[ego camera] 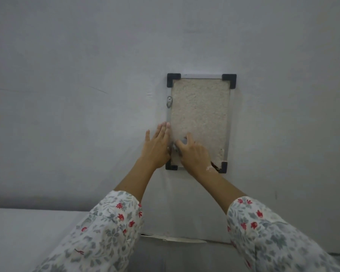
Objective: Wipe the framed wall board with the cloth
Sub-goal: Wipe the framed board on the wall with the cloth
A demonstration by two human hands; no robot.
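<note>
Floral sleeves (98, 228) nearest; left hand (158, 148) flat, fingers spread, beside board (200, 114); right hand (192, 154) bunched over cloth (184, 141).

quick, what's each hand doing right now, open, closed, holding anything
Left hand: open, flat against the wall at the left edge of the framed board, holding nothing.
Right hand: fingers curled on the board's lower left over something small and grey; whether it is the cloth cannot be told.
</note>
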